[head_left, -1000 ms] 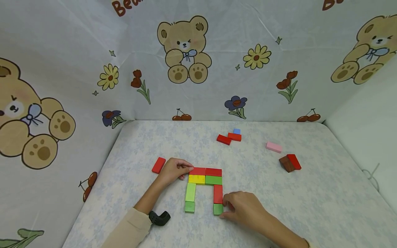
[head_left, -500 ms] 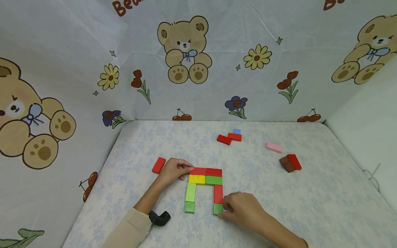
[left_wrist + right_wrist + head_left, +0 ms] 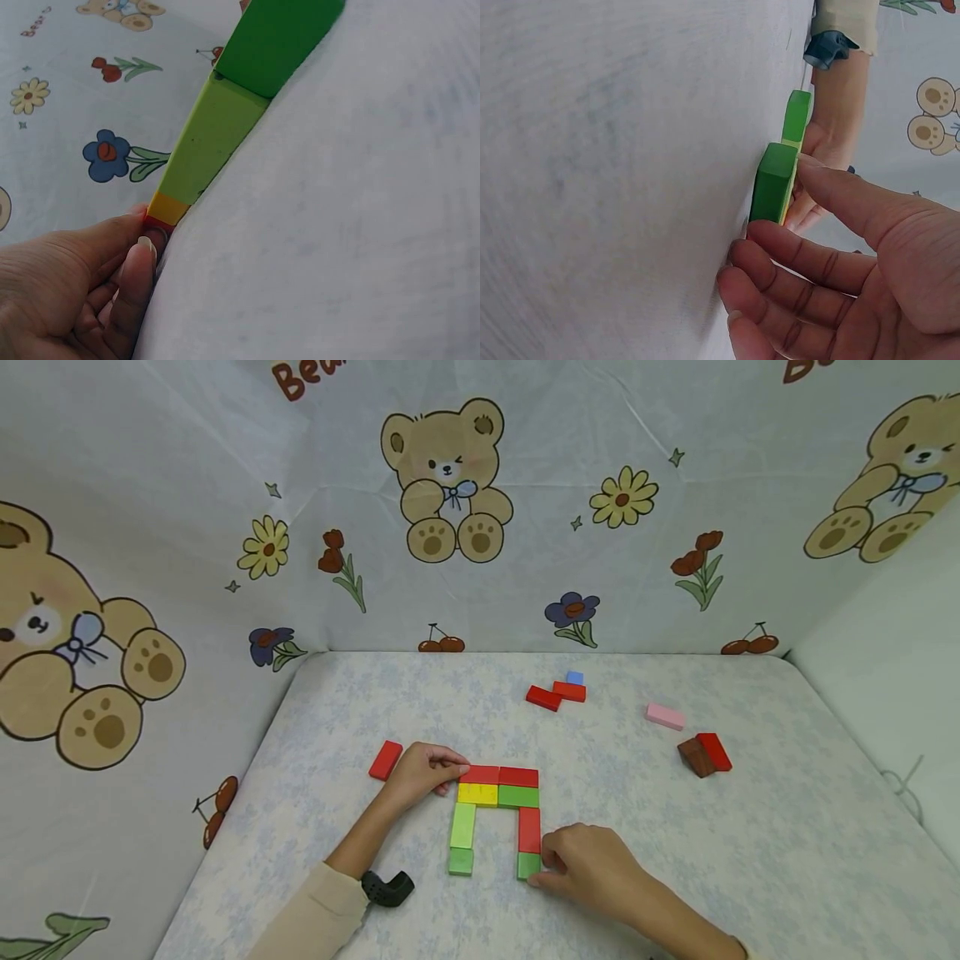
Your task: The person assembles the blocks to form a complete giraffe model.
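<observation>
Right hand (image 3: 587, 864): barely shifted, thumb a touch further over a corner of the green end block (image 3: 528, 866); our blocks have stayed put.
Green end block: foot of the right leg (image 3: 529, 831) of the block arch (image 3: 518, 796), just left of our right thumb and forefinger, which curl loosely round it.
Leg axis: near to far, right hand nearer.
Left hand (image 3: 424, 769): pinches the left end of the far red block (image 3: 483, 774), which lies crosswise, right of our fingertips.
</observation>
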`<act>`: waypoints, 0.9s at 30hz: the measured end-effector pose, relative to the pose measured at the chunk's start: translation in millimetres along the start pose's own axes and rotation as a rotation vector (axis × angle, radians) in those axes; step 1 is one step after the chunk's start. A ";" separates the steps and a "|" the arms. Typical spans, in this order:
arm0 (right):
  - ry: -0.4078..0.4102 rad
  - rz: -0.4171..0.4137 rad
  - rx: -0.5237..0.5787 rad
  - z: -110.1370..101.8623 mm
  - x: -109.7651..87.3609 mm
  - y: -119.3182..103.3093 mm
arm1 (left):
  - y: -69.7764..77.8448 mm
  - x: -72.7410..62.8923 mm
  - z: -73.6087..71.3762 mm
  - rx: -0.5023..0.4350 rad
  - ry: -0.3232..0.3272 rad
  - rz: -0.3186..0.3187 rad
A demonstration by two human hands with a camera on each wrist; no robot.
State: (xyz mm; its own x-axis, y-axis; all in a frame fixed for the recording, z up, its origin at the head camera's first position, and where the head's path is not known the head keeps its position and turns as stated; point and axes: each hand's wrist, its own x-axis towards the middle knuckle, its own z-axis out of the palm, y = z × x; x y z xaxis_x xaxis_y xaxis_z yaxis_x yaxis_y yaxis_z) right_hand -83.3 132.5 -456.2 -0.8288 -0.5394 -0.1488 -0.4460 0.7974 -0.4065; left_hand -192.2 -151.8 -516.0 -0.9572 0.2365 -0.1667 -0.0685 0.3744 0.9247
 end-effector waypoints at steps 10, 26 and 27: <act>0.015 0.047 0.019 -17.7 1.8 1.9 | -0.3 -0.4 0.3 -0.006 0.003 0.012; 0.314 0.034 0.046 -67.7 53.7 57.9 | -1.2 0.3 1.1 0.010 0.010 0.009; 0.338 0.044 0.060 -69.5 59.6 64.9 | -0.8 0.5 1.3 0.015 0.010 0.012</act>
State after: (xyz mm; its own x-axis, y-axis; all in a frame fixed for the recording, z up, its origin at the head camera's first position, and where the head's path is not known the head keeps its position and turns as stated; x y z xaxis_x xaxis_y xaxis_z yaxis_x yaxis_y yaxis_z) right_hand -185.0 170.9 -428.7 -0.9163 -0.3769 0.1357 -0.3952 0.7950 -0.4602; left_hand -192.3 -150.8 -517.2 -0.9606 0.2323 -0.1525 -0.0532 0.3849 0.9214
